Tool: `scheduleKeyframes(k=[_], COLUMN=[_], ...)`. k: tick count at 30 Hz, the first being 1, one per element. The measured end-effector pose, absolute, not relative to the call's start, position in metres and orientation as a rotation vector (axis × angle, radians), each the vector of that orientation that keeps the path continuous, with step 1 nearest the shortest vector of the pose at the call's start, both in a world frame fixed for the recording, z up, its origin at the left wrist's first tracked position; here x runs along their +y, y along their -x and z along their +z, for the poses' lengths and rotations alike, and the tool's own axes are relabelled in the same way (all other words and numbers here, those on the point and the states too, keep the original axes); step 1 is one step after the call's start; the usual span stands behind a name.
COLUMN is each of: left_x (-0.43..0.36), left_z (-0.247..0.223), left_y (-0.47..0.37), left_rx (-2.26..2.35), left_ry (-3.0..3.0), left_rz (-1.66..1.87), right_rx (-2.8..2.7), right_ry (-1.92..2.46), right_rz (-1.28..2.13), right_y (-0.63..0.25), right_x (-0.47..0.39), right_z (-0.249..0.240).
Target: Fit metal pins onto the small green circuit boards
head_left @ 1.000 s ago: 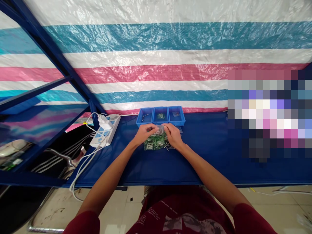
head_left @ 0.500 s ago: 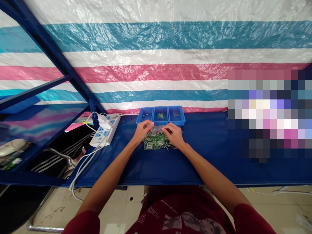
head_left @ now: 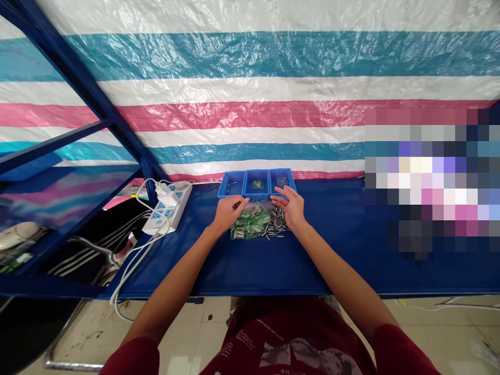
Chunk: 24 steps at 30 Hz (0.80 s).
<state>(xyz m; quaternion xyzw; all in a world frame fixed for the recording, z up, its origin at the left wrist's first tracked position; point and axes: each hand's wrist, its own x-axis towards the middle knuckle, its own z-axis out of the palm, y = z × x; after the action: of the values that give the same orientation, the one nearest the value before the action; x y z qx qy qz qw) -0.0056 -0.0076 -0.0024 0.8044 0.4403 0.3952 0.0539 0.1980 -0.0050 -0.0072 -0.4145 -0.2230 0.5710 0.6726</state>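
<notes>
My left hand (head_left: 227,213) is at the left edge of a heap of small clear and green packets (head_left: 250,225). Its fingers are curled in with the thumb alongside; whatever they hold, if anything, is hidden. On the heap's right side, my right hand (head_left: 294,209) is open, its fingers apart and pointing left above loose metal screw-like pieces (head_left: 275,227). Just behind both hands stands a blue three-section tray (head_left: 245,183). A few thin metal pieces (head_left: 232,186) lie in its left section, a greenish packet (head_left: 257,184) in the middle one, and a small clear item in the right one.
A white power strip (head_left: 167,208) with plugs and white cables (head_left: 127,265) lies on the blue tabletop (head_left: 250,273) to the left. Blue metal frame bars (head_left: 78,78) rise at the left. A striped plastic sheet (head_left: 250,120) hangs behind the table. The right side is blurred out.
My right hand has opened and moved right and slightly away from me, uncovering the metal pieces. My left hand has shifted slightly left and toward me.
</notes>
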Motion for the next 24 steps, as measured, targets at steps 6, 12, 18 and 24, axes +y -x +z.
scheduleKeyframes(k=[6, 12, 18, 24], left_x=[-0.004, -0.001, 0.003, 0.003], left_z=[-0.005, -0.006, -0.012, -0.012], left_y=[0.012, 0.016, 0.017, 0.017], left_rx=[1.249, 1.165, 1.146, 1.142], left_ry=[-2.645, -2.744, -2.823, -2.818], left_rz=[1.053, 0.987, 0.947, 0.962], right_rx=[-1.139, -1.864, -2.096, -2.117], right_ry=[1.282, 1.585, 1.569, 1.596], right_rz=[0.821, 0.348, 0.210, 0.187], right_y=[-0.203, -0.203, -0.196, -0.194], right_x=[-0.007, -0.014, -0.017, -0.015], right_z=[-0.017, -0.019, -0.023, -0.030])
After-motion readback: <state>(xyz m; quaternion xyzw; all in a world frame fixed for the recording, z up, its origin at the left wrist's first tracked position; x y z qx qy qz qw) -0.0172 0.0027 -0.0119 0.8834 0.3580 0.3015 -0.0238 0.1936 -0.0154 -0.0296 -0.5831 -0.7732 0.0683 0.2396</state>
